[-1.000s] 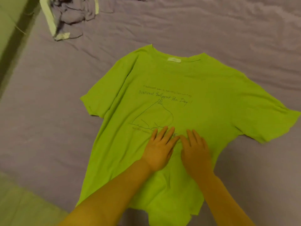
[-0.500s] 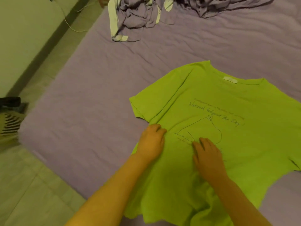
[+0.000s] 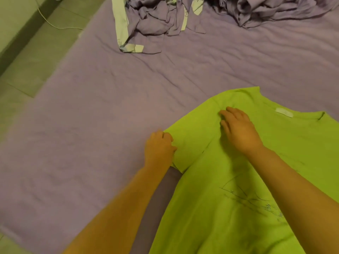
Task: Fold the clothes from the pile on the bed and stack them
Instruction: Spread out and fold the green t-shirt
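A lime-green T-shirt [image 3: 229, 198] lies spread flat, front up, on the purple bed sheet [image 3: 91, 125], with a white label at its collar and a dark line drawing on the chest. My left hand [image 3: 159, 149] grips the cuff edge of the shirt's left sleeve, fingers curled round the fabric. My right hand [image 3: 238, 129] rests flat on the shoulder area, fingers straight and pressing the cloth down. The shirt's right side runs out of view.
A crumpled pile of purple clothes with pale green bands [image 3: 150, 21] lies at the far side of the bed, more purple fabric [image 3: 266, 11] beside it. The bed's left edge drops to a tiled floor [image 3: 36, 43] with a white cable.
Both hands have slid from the shirt's chest up and left: the left hand now grips the sleeve edge, the right lies on the shoulder. The view has swung left.
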Available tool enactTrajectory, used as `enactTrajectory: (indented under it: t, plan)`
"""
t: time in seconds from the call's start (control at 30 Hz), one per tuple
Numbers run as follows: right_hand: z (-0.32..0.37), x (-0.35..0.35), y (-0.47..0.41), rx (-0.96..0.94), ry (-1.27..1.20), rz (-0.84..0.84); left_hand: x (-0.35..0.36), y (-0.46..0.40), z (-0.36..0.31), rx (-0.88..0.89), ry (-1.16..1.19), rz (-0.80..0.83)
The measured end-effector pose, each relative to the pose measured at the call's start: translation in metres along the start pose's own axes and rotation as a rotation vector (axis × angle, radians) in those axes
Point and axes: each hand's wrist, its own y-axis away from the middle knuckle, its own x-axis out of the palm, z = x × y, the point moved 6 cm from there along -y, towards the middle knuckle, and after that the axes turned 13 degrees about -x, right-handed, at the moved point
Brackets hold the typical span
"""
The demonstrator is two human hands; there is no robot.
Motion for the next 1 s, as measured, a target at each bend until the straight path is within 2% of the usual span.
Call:
enactTrajectory:
  t: [0.1, 0.2, 0.3, 0.47, 0.67, 0.73, 0.83, 0.9, 1.0]
  plan:
    - [-0.014, -0.006, -0.034, -0.047, 0.035, -0.005, -0.004, -0.012, -0.004, 0.069, -0.118, 0.013]
    - [-0.023, -0.013, -0.055, -0.052, 0.047, -0.025, -0.026, -0.027, -0.003, 0.077, 0.044, 0.099]
    - [-0.025, -0.017, -0.070, -0.071, 0.083, -0.048, -0.062, -0.060, 0.014, -0.057, 0.250, 0.140]
    - [-0.020, -0.023, -0.091, -0.083, 0.099, -0.083, -0.089, -0.098, 0.013, -0.044, 0.110, 0.145]
    - [-0.010, -0.024, -0.092, -0.136, 0.106, -0.123, -0.078, -0.092, 0.001, -0.030, 0.244, 0.217]
    - [-0.009, -0.029, -0.094, -0.121, 0.073, -0.173, -0.081, -0.092, 0.000, -0.030, 0.295, 0.200]
    - [-0.019, -0.043, -0.108, 0.013, 0.029, -0.311, -0.092, -0.100, 0.010, -0.071, 0.476, 0.115]
    - [-0.024, -0.043, -0.114, 0.076, 0.026, -0.306, -0.103, -0.107, 0.023, -0.109, 0.590, 0.017]
    - [-0.021, -0.036, -0.113, 0.072, -0.047, -0.299, -0.109, -0.124, 0.031, -0.099, 0.531, -0.088]
